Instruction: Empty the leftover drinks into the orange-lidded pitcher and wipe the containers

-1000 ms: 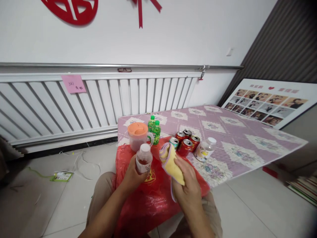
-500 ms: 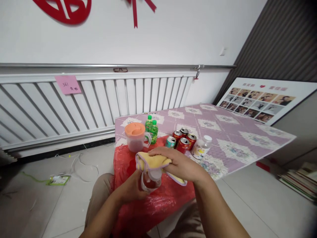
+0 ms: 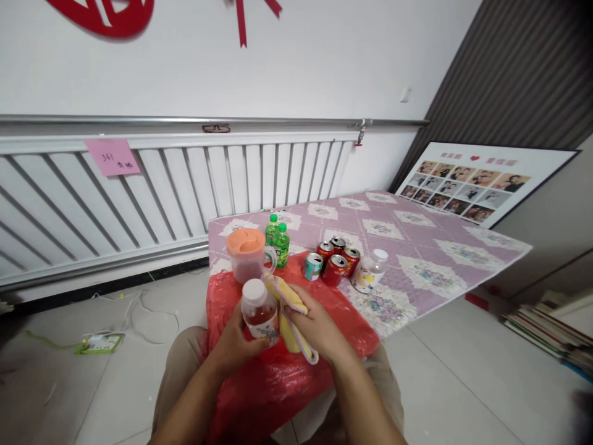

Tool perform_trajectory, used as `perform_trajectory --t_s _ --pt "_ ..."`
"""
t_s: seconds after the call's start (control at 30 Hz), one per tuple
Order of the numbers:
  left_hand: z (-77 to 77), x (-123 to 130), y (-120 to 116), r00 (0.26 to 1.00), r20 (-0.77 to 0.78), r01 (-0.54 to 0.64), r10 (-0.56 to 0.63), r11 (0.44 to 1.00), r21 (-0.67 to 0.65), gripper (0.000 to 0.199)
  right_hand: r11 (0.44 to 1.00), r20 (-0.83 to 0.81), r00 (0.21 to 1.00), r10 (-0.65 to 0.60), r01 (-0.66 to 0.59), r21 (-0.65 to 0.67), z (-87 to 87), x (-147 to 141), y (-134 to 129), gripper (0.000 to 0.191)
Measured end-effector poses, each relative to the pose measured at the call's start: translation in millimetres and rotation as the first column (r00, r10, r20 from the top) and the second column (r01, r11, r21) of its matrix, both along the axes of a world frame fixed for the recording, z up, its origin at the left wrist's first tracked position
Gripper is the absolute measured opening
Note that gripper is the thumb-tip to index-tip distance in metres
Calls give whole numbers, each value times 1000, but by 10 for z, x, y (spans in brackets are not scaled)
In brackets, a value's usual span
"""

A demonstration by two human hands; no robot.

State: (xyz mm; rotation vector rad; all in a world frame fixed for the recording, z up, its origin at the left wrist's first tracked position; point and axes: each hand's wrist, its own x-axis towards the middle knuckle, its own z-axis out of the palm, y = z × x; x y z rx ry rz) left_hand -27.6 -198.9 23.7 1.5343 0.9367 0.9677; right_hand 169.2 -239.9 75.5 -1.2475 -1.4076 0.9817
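My left hand (image 3: 236, 346) is wrapped round a clear plastic bottle (image 3: 260, 314) with a white cap and a printed label. The bottle stands nearly upright, a little tilted, above the red plastic sheet (image 3: 287, 389). In my right hand (image 3: 319, 321) is a folded yellow cloth (image 3: 288, 312) with a pale purple edge. The cloth lies against the bottle's right side. Just behind the bottle stands a clear pitcher (image 3: 247, 267) with an orange lid.
Two green-capped bottles (image 3: 280, 247) stand beside the pitcher. Several red cans (image 3: 334, 269), a teal can (image 3: 313, 266) and a second white-capped bottle (image 3: 369, 272) are grouped to the right. A purple patterned tablecloth (image 3: 356, 213) covers the table. A radiator (image 3: 185, 185) runs behind.
The cloth has moved from over the bottle's cap down to its right side, with my right hand. The bottle has shifted left and its cap now shows fully. The view has shifted slightly.
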Motion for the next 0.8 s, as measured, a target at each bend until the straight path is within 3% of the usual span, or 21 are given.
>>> perform_trajectory --t_s 0.2,0.3,0.37,0.43,0.5,0.57,0.63,0.73,0.8 --pt "-115 -23 70 988 87 -122 130 989 -89 77 994 -48 997 -55 50 -95 -355 -82 -220 41" --pt "-136 -40 113 979 125 -150 163 983 -104 77 988 39 997 -74 78 -136 -450 66 -350 43" --pt "-155 -46 138 972 135 -178 191 979 -102 79 978 120 981 -151 166 -124 -520 223 -400 45" --pt "-187 -45 151 970 122 -202 212 975 -94 79 952 231 932 -279 299 -58 -621 399 -406 47" --pt "-224 -30 144 972 90 -208 217 973 -96 78 908 379 831 -407 413 70 -755 562 -382 50" --pt "-251 1 115 978 57 -194 200 976 -94 77 874 492 727 -479 448 189 -902 678 -353 51" --pt "-254 44 68 984 32 -173 176 982 -76 75 859 532 680 -504 459 228 -1021 719 -344 51" --pt "-220 121 -17 987 -14 -160 159 986 -48 72 870 515 704 -488 444 216 -1058 626 -381 58" --pt "-182 177 -73 988 -36 -150 148 988 -48 72 910 464 784 -412 379 167 -971 488 -422 69"
